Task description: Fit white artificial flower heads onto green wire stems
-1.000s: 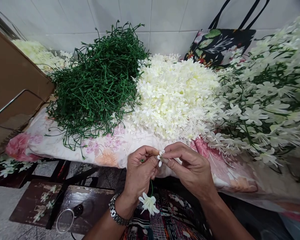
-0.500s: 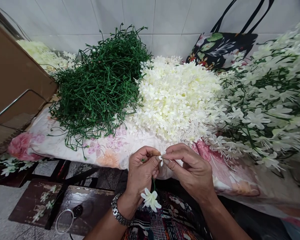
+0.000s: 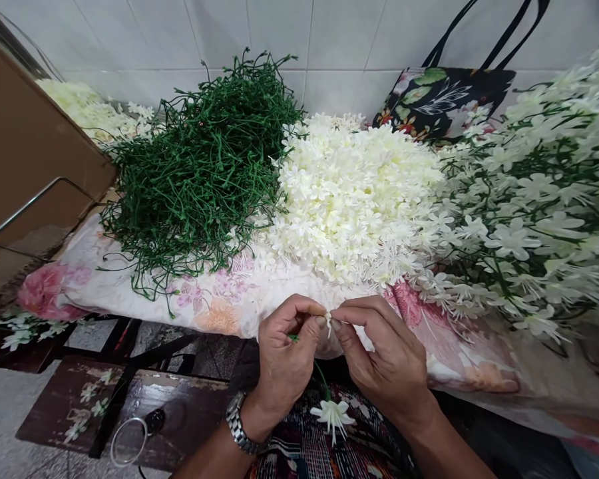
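Observation:
My left hand (image 3: 289, 346) pinches a small white flower piece (image 3: 329, 324) between thumb and index finger, above the near edge of the cloth. From the right, my right hand (image 3: 387, 349) pinches the same piece, fingertips almost touching those of the left. A green stem comes out below my left hand, and a white flower (image 3: 333, 416) hangs from it over my patterned clothing. Beyond the hands lie a heap of green stems (image 3: 199, 166) and a heap of white blossoms (image 3: 354, 193).
Assembled white flowers (image 3: 529, 219) spread at the right. A floral bag (image 3: 444, 100) leans on the tiled wall. At left stands a cardboard box (image 3: 34, 146). A floral cloth (image 3: 150, 293) covers the work surface; a dark wooden bench (image 3: 180, 406) is lower left.
The hanging flower has swung right and now faces downward. Both hands have shifted slightly, and the small white piece between the fingertips is turned and looks narrower.

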The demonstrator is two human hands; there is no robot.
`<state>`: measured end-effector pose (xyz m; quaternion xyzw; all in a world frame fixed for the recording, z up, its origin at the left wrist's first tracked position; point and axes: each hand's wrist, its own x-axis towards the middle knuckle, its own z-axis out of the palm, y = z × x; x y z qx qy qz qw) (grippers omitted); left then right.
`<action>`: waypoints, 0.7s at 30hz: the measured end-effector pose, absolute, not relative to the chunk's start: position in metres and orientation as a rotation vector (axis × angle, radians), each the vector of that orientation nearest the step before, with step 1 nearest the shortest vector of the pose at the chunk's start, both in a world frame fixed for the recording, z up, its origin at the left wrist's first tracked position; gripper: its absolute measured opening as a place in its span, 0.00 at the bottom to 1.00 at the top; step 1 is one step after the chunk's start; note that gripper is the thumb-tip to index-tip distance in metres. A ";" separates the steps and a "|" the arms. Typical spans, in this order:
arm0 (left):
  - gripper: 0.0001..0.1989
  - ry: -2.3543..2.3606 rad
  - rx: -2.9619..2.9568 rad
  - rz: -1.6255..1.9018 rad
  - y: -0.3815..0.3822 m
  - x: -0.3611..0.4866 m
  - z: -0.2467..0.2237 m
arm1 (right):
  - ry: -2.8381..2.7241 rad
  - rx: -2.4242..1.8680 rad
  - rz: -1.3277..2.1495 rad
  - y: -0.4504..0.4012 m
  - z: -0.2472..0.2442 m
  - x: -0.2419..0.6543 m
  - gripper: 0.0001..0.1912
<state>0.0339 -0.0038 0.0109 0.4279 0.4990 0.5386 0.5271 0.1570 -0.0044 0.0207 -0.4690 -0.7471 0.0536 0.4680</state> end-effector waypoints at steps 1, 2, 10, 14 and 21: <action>0.03 1.190 1.039 1.291 -0.004 0.033 0.011 | -1.822 -1.156 0.116 -0.005 0.020 0.156 0.08; 0.03 1.181 1.047 1.296 -0.004 0.033 0.011 | -1.811 -1.160 0.106 -0.005 0.019 0.155 0.07; 0.04 0.954 0.893 1.273 -0.001 0.028 0.012 | -1.744 -1.090 0.340 -0.004 0.020 0.152 0.07; 0.06 0.951 0.799 1.316 0.001 0.026 0.011 | -1.791 -1.112 0.499 -0.004 0.023 0.157 0.06; 0.08 0.951 0.808 1.280 0.002 0.022 0.011 | -1.870 -1.056 0.386 0.001 0.027 0.160 0.04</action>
